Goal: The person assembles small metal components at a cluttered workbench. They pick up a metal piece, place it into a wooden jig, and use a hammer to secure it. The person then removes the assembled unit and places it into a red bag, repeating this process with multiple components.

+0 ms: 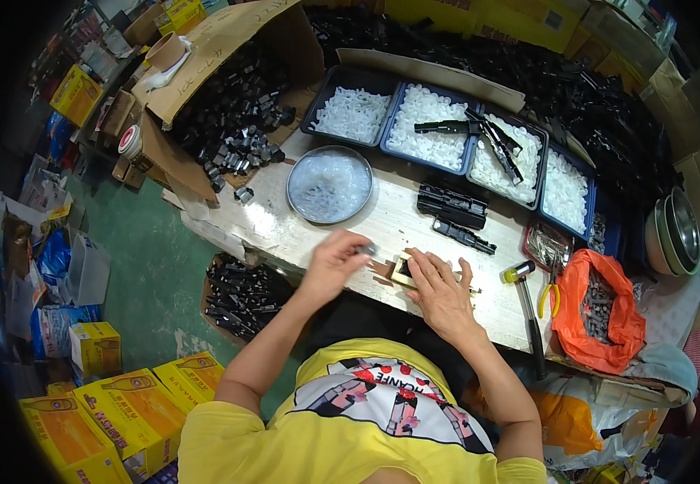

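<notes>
Between the fingertips of my left hand (pixel 335 264) is a small dark grey metal piece (pixel 367 251), pinched just above the white worktable (pixel 277 211). My right hand (pixel 444 297) bends over a small pale brass-coloured block (pixel 401 269), its fingers gripping the block against the table near the front edge. Those fingers hide most of the block and whatever sits inside it. Flat brown strips (pixel 381 270) lie between the two hands. Behind my right hand rest black ribbed plastic parts (pixel 451 206) and a slimmer black part (pixel 464 235).
A round metal dish (pixel 330 185) holds small clear pieces. Several trays of white plastic parts (pixel 426 129) line the back. Metal clips spill from a cardboard box (pixel 204 60). To the right are a hammer (pixel 530 310), yellow-handled pliers (pixel 554 300) and an orange bag (pixel 628 323).
</notes>
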`<state>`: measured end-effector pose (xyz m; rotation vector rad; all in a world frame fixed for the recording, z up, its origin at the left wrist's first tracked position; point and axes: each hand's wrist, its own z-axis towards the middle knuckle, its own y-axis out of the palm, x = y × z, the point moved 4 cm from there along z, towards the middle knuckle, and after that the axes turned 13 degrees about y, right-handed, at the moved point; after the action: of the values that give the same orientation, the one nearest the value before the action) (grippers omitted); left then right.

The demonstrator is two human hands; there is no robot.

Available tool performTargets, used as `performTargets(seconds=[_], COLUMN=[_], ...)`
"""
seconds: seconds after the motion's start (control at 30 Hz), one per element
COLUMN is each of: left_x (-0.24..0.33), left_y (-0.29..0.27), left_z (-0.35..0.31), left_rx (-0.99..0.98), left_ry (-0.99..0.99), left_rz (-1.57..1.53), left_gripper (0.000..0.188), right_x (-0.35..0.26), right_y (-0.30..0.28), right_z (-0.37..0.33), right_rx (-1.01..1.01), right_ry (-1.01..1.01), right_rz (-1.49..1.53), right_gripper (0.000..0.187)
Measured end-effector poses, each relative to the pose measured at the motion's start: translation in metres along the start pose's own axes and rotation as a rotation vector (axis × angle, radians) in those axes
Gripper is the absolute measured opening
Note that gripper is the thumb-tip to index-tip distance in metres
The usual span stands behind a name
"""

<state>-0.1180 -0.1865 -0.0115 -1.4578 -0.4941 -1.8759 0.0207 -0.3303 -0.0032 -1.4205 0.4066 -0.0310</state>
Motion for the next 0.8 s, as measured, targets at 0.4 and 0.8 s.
performTargets(seconds=[0.4,0.8], left_x=[0.017,-0.035], left_y=[0.07,0.055], left_z=[0.026,0.013], left_rx=[-0.619,-0.211], left_ry=[0.432,-0.13], left_rz=[0.53,-0.196], left_gripper=[0.035,0.008], right_x=[0.042,0.097], right_y=[-0.026,-0.033], right_z=[-0.02,-0.059], right_rx=[0.361,0.556], right_ry=[0.2,0.54], right_rz=[0.187,0.04], right_gripper=[0.026,0.024])
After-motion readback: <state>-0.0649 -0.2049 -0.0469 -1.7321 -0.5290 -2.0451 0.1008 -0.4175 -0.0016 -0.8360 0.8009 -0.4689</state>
